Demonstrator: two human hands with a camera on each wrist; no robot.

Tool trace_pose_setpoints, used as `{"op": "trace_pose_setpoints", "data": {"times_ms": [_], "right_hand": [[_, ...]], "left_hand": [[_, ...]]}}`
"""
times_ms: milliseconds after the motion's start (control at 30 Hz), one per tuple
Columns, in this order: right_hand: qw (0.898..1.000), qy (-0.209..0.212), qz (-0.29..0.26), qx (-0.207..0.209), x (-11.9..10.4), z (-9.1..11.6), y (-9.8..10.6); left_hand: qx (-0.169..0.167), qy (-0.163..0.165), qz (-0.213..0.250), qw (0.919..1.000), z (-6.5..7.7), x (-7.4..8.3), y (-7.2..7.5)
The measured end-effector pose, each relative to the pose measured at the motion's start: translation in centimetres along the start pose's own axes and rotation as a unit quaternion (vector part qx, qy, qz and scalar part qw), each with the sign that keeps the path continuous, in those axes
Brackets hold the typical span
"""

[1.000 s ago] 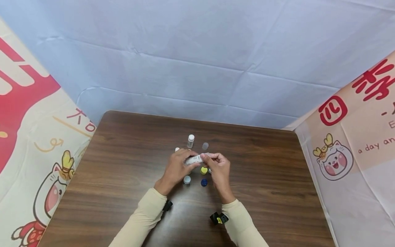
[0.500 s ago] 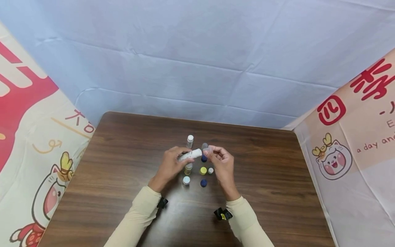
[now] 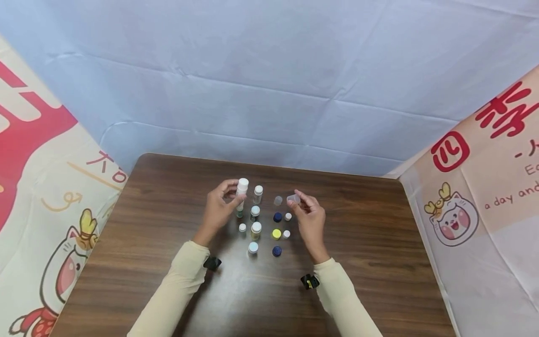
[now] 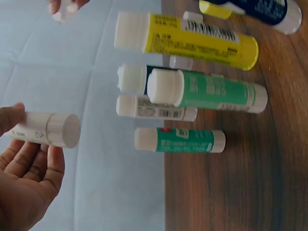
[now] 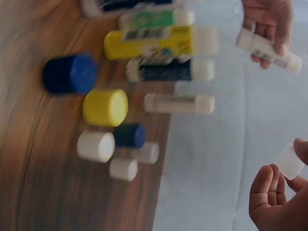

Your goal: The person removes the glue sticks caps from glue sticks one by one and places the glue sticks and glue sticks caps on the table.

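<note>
My left hand (image 3: 216, 208) grips a white glue stick (image 4: 48, 129) between thumb and fingers, its white end pointing up. In the head view it is raised over the left end of the group of standing glue sticks. My right hand (image 3: 312, 222) pinches a translucent cap (image 5: 289, 161) between thumb and fingertips, to the right of the loose caps. Several uncapped glue sticks stand upright on the table, among them a yellow one (image 4: 199, 41), a green one (image 4: 216, 91), a smaller green one (image 4: 190, 140) and a white one (image 5: 179, 103).
Loose caps stand in two columns right of the glue sticks: a yellow cap (image 3: 276, 234), a dark blue cap (image 3: 276, 251), a smaller blue cap (image 3: 277, 217), a translucent cap (image 3: 278, 201) and white caps. The brown table (image 3: 362, 243) meets a pale cloth backdrop (image 3: 252, 93).
The cap has come away from the white glue stick. My left hand has moved left with the stick, now turned upright; my right hand has moved right with the cap.
</note>
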State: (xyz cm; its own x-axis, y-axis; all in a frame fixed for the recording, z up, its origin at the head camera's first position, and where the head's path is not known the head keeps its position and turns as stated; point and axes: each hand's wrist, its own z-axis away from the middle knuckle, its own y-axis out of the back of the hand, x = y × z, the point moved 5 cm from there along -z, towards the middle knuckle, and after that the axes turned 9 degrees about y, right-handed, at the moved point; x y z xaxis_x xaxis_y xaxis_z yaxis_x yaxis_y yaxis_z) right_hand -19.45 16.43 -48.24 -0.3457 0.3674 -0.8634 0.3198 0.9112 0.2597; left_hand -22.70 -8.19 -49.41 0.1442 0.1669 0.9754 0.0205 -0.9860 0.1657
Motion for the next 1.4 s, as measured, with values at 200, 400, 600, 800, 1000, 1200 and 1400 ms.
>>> {"op": "trace_pose_setpoints", "data": {"times_ms": [200, 400, 600, 800, 1000, 1200, 1400], "right_hand": [[0.995, 0.027, 0.094, -0.027, 2.8, -0.1, -0.6], [0.983, 0.049, 0.166, -0.068, 5.5, -0.7, -1.2], [0.967, 0.026, 0.223, -0.117, 7.9, -1.9, -1.8], [0.945, -0.014, 0.270, -0.186, 9.8, -2.7, -2.7], [0.930, -0.027, 0.292, -0.219, 10.7, -3.2, -3.5], [0.926, -0.039, 0.299, -0.228, 11.3, -3.7, -4.1], [0.920, -0.048, 0.308, -0.238, 11.2, -4.2, -4.4]], "left_hand": [[0.005, 0.026, 0.005, 0.9996, 0.1, 1.9, 0.8], [0.003, 0.031, 0.009, 0.9995, 0.2, 2.7, 1.0], [0.008, 0.027, 0.031, 0.9991, -0.7, 0.6, 0.9], [0.013, 0.028, 0.039, 0.9988, -1.1, -1.1, 0.9], [0.008, 0.028, 0.042, 0.9987, -0.7, 0.9, 1.0], [0.009, 0.036, 0.046, 0.9983, -0.5, 2.3, 1.3], [0.012, 0.041, 0.044, 0.9981, -0.7, 2.2, 1.4]]}}
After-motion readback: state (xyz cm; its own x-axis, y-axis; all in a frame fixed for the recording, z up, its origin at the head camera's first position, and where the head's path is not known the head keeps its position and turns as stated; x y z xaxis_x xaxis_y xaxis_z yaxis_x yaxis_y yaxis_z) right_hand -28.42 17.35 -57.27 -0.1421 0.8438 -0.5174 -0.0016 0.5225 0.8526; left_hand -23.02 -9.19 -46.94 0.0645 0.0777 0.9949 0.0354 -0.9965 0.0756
